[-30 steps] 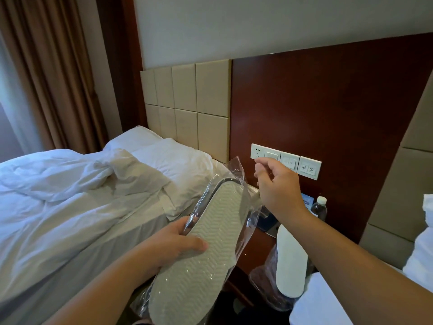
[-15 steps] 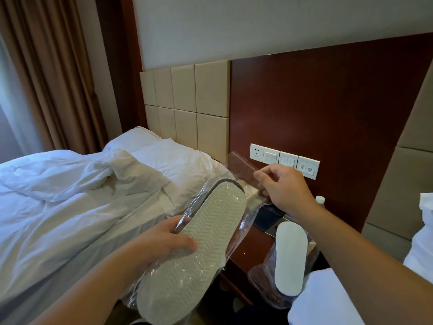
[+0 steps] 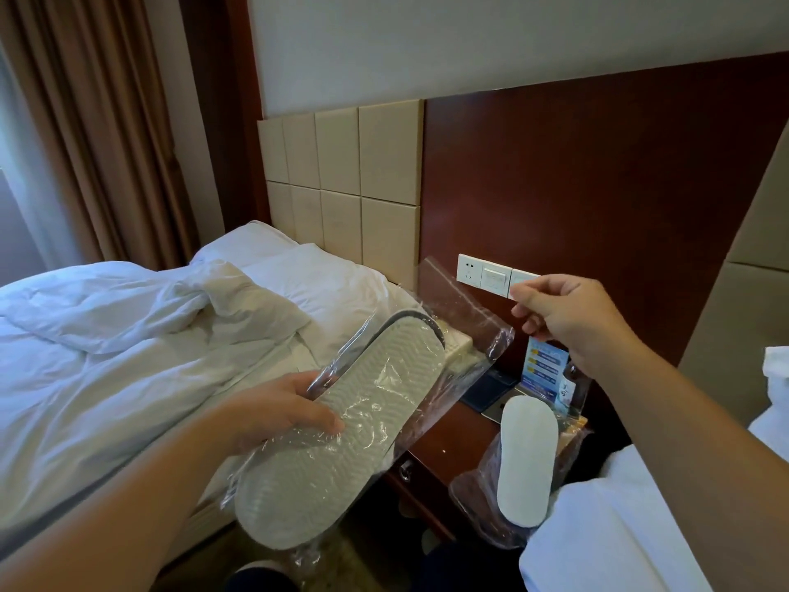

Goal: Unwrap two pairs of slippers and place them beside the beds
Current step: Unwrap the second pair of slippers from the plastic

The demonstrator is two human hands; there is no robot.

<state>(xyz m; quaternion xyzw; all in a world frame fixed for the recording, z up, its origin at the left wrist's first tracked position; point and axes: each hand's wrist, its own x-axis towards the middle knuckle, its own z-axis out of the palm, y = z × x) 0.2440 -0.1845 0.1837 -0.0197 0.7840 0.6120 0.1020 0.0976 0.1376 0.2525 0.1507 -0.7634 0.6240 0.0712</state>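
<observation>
My left hand [image 3: 277, 410] grips a pair of white slippers [image 3: 341, 429] in a clear plastic bag, sole facing me, held over the gap between the beds. My right hand [image 3: 563, 318] pinches the open flap of that plastic bag [image 3: 465, 309] and holds it stretched up and to the right. A second wrapped pair of slippers [image 3: 527, 459] leans against the right bed [image 3: 619, 527], half on the wooden nightstand [image 3: 452, 429].
The left bed [image 3: 106, 356] carries a rumpled white duvet and pillow. A switch and socket panel [image 3: 484, 275] sits on the dark wood headboard wall. A brochure [image 3: 546, 373] and a dark pad lie on the nightstand. Brown curtains hang at far left.
My right hand has pulled the bag's flap open, moving right and slightly up. My left hand with the slippers dropped a little lower.
</observation>
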